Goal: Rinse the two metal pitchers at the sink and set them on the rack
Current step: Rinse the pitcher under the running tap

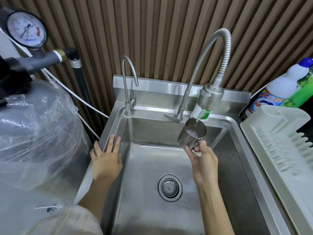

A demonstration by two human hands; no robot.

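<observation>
My right hand (204,160) grips a small metal pitcher (192,134) by its handle, tilted with the mouth toward the flexible spray faucet (210,96). Water runs from the spray head into the pitcher. My left hand (106,156) lies flat, fingers spread, on the left rim of the steel sink (152,209) and holds nothing. A white plastic dish rack (284,150) stands to the right of the sink with nothing on it. I see only one pitcher.
A thin gooseneck tap (127,82) stands at the sink's back left. The drain strainer (169,187) sits mid-basin. Detergent bottles (284,85) stand behind the rack. A plastic-wrapped tank (37,133) and a pressure gauge (26,29) are on the left.
</observation>
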